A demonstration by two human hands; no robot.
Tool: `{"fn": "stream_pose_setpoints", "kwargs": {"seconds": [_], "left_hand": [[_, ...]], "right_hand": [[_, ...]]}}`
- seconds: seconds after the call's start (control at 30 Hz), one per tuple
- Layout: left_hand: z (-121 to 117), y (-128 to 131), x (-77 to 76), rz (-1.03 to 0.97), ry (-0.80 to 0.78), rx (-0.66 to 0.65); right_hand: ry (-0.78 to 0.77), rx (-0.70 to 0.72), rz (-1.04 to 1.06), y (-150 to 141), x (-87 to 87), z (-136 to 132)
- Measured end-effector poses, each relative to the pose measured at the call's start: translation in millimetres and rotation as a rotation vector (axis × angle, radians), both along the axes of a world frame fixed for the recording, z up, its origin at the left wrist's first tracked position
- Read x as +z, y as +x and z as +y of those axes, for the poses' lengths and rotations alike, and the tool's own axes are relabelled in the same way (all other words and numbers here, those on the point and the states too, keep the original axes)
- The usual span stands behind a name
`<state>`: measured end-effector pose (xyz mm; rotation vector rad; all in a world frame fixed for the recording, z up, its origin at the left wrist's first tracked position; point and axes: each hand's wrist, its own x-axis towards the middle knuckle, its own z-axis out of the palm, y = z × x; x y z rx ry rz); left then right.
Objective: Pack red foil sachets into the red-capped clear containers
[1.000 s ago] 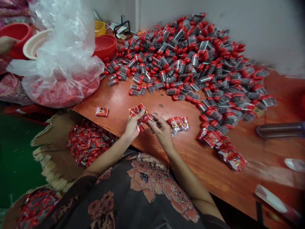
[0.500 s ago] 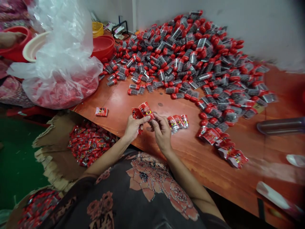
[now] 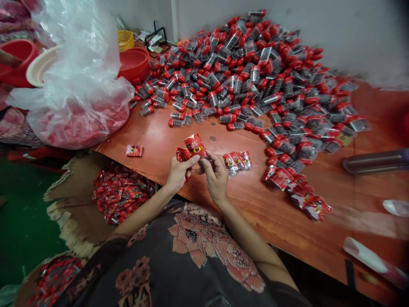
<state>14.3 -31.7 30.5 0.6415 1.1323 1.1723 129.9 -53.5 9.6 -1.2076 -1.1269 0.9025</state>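
Observation:
My left hand [image 3: 180, 171] is closed on small red printed packets [image 3: 195, 146], thumb pressed on top. One packet sticks up in front of the fingers and another shows behind it. My right hand [image 3: 216, 174] is pinched at the lower right corner of the upper packet; whether anything else is between its fingertips is hidden. Just right of it, several red and clear packets [image 3: 237, 162] lie overlapping on the table. A single red packet [image 3: 134, 150] lies to the left, near the table edge.
A large heap of clear tubes with red caps [image 3: 243, 76] covers the back of the orange table [image 3: 153, 140]. More red packets [image 3: 283, 178] lie at right. A plastic bag [image 3: 79, 115] stands at left, near red bowls [image 3: 136, 64]. Below, a carton [image 3: 72, 196] holds many packets.
Both hands stay together on the packets, with barely any finger movement. The whole scene has shifted slightly left and up in the view.

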Motion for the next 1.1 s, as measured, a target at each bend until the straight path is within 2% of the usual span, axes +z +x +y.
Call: {"fn": "stream_pose_setpoints", "kwargs": {"seconds": [0.1,0.23,0.47,0.6,0.73,0.83,1.0,1.1], "left_hand": [[-4,4,-2.8,-0.01,-0.014,-0.019],[-2,3,-3.6,-0.045,-0.01,-0.029],[8,-6,6.9,-0.024,0.017,0.062],[6,-5,5.7,-0.025,0.052,0.053],[4,-3,4.5,0.019,0.102,0.064],[4,-3,6.8,0.018,0.107,0.051],[6,-4,10.8,0.004,0.109,0.016],[6,-2,11.1,0.009,0.109,0.037]], "right_hand": [[0.002,-0.056,0.002,-4,-2.7,-1],[-0.023,-0.024,0.093,-3,-4.7,-2],[0.046,0.175,-0.079,12,1.7,-9],[0.089,0.175,-0.182,13,4.2,-11],[0.201,0.14,-0.285,10,2.5,-11],[0.251,0.109,-0.246,9,-1.2,-12],[0.178,0.118,-0.126,12,-0.7,-15],[0.181,0.121,-0.139,13,2.3,-15]]}}
